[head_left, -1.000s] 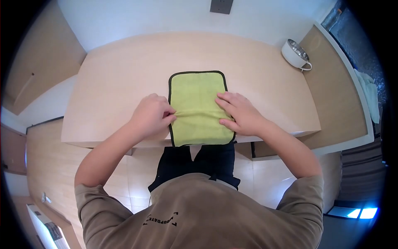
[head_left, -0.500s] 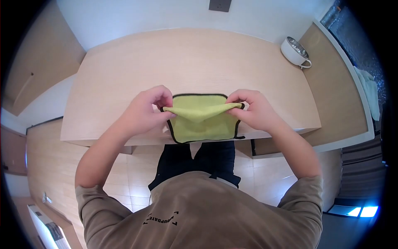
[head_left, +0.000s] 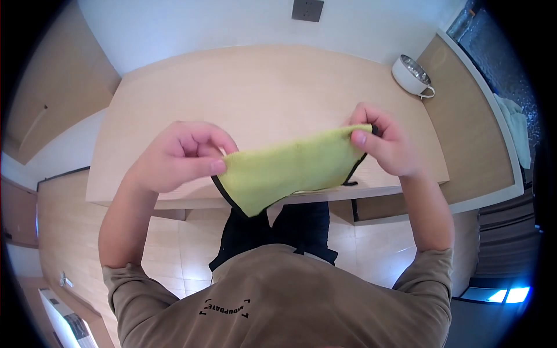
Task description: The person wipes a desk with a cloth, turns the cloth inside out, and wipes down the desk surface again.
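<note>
A yellow-green cloth (head_left: 290, 169) with black edging hangs folded between my two hands, above the front edge of the pale wooden table (head_left: 255, 87). My left hand (head_left: 184, 155) pinches its upper left corner between thumb and fingers. At the upper right corner, my right hand (head_left: 384, 139) grips the cloth with the thumb on the near side. The right end is held higher than the left, so the top fold slants. The lower edge hangs loose, with a small black loop at the right.
A white cup with a metal inside (head_left: 412, 76) stands at the table's back right, beside a wooden side panel (head_left: 464, 122). A socket plate (head_left: 307, 10) is on the wall behind. A light cloth (head_left: 514, 130) hangs over the far right edge.
The cloth lay flat on the table a second ago, then was pinched and folded up at its middle. Now it is lifted and stretched, with my hands farther apart and my right hand raised.
</note>
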The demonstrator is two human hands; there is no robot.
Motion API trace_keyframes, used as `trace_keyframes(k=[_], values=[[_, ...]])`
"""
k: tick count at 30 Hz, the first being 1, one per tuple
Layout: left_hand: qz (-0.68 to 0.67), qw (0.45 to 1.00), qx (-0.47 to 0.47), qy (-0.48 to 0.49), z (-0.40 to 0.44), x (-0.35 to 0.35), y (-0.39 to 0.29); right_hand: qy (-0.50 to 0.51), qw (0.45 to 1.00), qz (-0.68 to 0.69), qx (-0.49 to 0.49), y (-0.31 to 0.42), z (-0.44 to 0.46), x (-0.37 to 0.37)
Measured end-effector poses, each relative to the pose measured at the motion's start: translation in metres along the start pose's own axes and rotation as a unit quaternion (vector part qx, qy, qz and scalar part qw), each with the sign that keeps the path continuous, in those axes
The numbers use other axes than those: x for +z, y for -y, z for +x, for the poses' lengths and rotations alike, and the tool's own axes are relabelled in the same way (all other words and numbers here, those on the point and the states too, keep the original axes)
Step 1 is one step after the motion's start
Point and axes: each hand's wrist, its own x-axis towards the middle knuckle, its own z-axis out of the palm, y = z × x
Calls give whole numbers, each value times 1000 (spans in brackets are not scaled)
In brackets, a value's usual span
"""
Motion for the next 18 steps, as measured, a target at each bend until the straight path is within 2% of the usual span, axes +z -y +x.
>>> trace_keyframes(k=[3,6,8,11,12,14,15,16,18], values=[[-14,1000,-11,-25,13,-12,0,-35,997,54,50,-1,21,-1],[13,995,-69,-77,35,-26,17,-123,985,-2,122,-23,56,3],[46,982,-140,-117,55,-38,42,-146,965,-196,96,-70,81,-5],[256,920,-210,-210,70,-42,78,-143,896,-420,-6,-92,79,11],[370,889,-137,-233,69,-40,82,-136,864,-482,-50,-92,71,21],[575,777,8,-258,59,-27,92,1,880,-472,-61,-86,46,46],[553,806,-34,-207,56,-12,78,36,863,-492,-105,-84,33,58],[584,796,27,-161,51,-3,79,70,844,-511,-146,-84,21,71],[634,756,151,-64,42,11,82,109,832,-522,-152,-91,2,89]])
